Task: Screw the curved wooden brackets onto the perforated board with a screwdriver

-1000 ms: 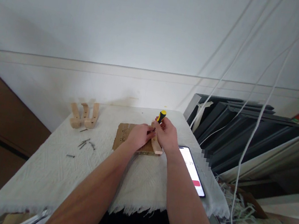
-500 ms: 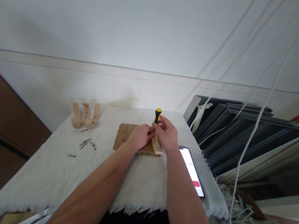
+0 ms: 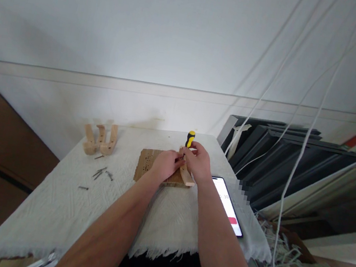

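Note:
A yellow-and-black screwdriver (image 3: 190,139) stands nearly upright, its handle leaning slightly right. My right hand (image 3: 199,160) is closed on it low down, around the lower handle and shaft. Under it lies a curved wooden hook (image 3: 186,177) with its near end past the edge of a brown cardboard piece (image 3: 147,165). My left hand (image 3: 166,164) is closed at the hook's far part, fingertips pressed against it beside the screwdriver's tip. The tip and any screw there are hidden by my fingers. Small holes dot the cardboard's left part.
Several similar wooden hooks (image 3: 107,147) stand at the table's back left. Loose dark screws (image 3: 99,172) lie in front of them. A lit phone (image 3: 228,210) rests beside my right forearm. White cables (image 3: 300,158) hang at right, before dark panels (image 3: 282,160).
The screwdriver's handle has turned and now tips a little to the right, where it stood straighter. Both hands stay at the hook. The whole view has shifted slightly.

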`<state>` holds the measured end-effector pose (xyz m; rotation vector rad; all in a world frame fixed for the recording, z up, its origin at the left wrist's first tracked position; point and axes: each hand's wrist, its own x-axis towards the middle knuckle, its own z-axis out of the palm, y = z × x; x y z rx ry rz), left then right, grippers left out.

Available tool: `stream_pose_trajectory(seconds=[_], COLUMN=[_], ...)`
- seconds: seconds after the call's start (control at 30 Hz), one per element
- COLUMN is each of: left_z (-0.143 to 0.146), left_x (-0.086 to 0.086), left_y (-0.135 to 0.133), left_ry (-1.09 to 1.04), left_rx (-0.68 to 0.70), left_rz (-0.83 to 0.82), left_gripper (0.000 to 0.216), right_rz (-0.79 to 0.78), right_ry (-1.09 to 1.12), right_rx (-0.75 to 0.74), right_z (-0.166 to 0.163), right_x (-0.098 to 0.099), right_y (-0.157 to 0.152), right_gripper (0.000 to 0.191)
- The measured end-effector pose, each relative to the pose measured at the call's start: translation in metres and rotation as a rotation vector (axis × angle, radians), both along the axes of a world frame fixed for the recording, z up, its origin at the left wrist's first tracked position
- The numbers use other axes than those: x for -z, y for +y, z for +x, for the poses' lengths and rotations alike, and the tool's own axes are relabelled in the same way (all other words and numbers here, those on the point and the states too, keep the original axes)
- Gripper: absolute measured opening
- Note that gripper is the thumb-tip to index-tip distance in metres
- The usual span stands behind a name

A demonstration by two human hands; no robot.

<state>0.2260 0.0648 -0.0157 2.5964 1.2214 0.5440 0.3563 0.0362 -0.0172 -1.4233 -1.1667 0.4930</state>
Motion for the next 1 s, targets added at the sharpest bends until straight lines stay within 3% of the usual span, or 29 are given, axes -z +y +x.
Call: stream_pose_trajectory(seconds=[0.2,0.37,0.6,1.0], left_z=[-0.0008,-0.0005,-0.0002,-0.0015], left_x=[-0.0002,-0.0004,0.0002,0.0001], left_y=[-0.0002,0.0007,0.0024,0.0016], left_ry=[-0.001,0.006,0.002,-0.003], left_rx=[0.016,0.016,0.015,0.044], left_rz=[0.003,-0.028,-0.041,-0.019], left_gripper=[0.034,0.036,0.040,0.038], right_rz=[0.015,0.000,0.019,-0.033], right_ry=[0.046,-0.039,-0.104,0.034], right_rx=[-0.014,0.034,0.061,0.002], right_z=[0.0006,-0.0001,0.0000,-0.0011], right_x=[-0.0023,-0.0056,-0.0015,-0.0092], right_y=[-0.0008,-0.0023,0.0001,-0.0065], right_gripper=[0.032,0.051,0.036,0.036])
